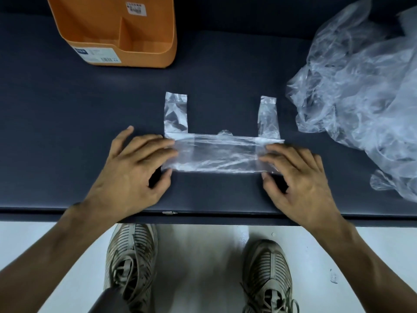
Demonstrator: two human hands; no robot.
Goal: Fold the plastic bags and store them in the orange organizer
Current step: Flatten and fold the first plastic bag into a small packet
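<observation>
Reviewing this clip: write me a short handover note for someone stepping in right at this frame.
Left hand presses the left end of the folded plastic bag; right hand presses its right end, fingers fairly straight.
The bag lies as a flat band on the dark table, both handles sticking out away from you.
Orange organizer stands far left, with nothing visible inside.
Pile of loose bags sits at right.
Left: finish folding, store it, then the pile.

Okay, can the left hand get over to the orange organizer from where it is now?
Probably yes. The left hand presses one end of the folded bag, and only bare dark table lies between it and the orange organizer. The hand would have to let go of the bag first.
</observation>
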